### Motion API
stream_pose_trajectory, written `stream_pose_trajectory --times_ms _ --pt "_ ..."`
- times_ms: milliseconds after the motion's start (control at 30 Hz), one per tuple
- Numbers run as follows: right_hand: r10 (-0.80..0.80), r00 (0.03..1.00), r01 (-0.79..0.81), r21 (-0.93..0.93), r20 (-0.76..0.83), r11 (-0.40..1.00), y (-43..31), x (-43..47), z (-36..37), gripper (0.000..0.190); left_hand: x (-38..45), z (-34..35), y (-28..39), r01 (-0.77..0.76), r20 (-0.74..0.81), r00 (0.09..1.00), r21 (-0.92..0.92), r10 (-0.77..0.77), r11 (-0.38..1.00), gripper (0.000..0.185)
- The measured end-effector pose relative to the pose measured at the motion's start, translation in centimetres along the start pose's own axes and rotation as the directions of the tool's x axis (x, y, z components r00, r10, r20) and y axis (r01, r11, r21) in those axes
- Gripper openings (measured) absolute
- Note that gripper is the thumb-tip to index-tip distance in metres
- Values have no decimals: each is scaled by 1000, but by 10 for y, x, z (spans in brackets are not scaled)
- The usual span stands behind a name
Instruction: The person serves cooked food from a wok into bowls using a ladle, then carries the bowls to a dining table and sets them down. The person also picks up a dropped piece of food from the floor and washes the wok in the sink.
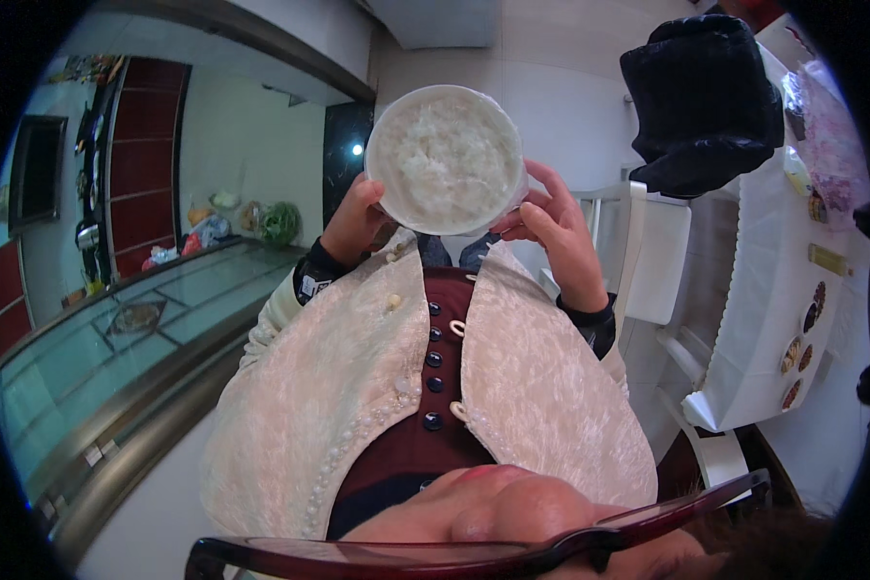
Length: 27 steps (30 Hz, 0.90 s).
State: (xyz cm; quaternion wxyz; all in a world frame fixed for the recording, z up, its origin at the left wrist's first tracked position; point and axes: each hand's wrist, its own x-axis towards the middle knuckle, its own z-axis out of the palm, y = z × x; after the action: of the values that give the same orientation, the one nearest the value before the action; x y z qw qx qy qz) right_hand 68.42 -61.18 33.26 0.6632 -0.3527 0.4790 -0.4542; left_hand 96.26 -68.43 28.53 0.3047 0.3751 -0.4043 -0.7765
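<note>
A round white bowl (446,159), covered with clear plastic film, is held up in front of my body. Through the film a whitish, uneven food shows; its kind cannot be told. My left hand (355,217) grips the bowl's lower left rim, with the thumb on the edge. At the lower right, my right hand (551,225) has its thumb and fingers on the rim and the gathered film. The undersides of the bowl and some fingers are hidden.
Left stands a glass sliding door (138,319) with a metal frame. At right are a white chair (645,254), a black jacket or cover (703,101) on a chair back, and a long table (747,290) with a white cloth and several small dishes.
</note>
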Motion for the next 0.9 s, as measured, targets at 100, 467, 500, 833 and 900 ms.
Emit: stream_pose_trajectory --times_ms 100,467,500,833,900 --pt "-31 995 34 28 -92 999 -10 28 2 50 41 -9 8 -2 -40 999 -85 -1 996 76" --pt "-17 975 42 110 -222 993 -47 191 53 33 168 -130 104 -60 172 983 -49 68 997 61" --pt "14 968 17 122 -249 992 -50 206 54 32 184 -141 106 -69 142 988 32 63 997 54" --pt "225 967 -213 -109 119 971 -74 338 57 31 166 -181 122 -27 -131 991 -206 0 978 62" --pt "274 935 -229 -207 223 951 -83 377 74 32 160 -189 123 -155 -212 973 -323 88 934 63"
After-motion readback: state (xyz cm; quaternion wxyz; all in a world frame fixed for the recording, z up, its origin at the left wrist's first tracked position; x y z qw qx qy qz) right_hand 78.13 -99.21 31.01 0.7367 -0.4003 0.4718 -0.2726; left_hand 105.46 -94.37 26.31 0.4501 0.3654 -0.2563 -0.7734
